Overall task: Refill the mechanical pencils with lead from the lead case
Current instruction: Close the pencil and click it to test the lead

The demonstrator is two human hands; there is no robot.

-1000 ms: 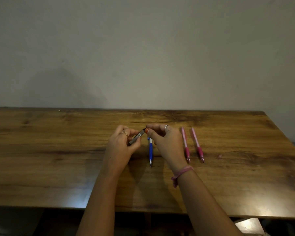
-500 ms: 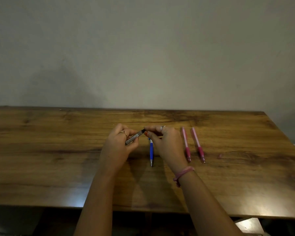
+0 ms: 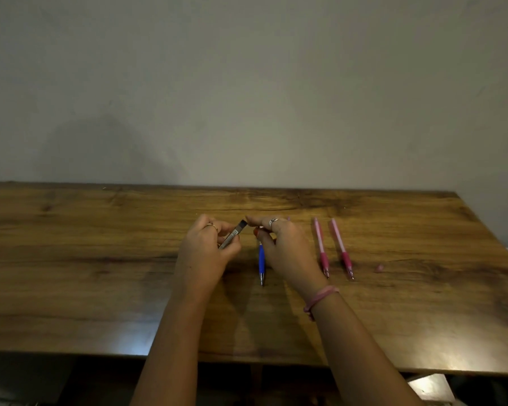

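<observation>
Fingers [image 3: 232,228] around slim flat lead case [image 3: 232,235]

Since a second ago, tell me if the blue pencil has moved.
No. The blue pencil lies flat, just as far left of the nearer pink pencil as before.

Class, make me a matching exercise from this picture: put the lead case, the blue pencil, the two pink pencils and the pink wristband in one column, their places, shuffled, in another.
Things
1. lead case
2. blue pencil
3. two pink pencils
4. pink wristband

Places
A. on the right wrist
B. lying on the table between the hands
C. held in the left hand
D. lying side by side, right of the right hand

Pairs: 1-C, 2-B, 3-D, 4-A
</observation>
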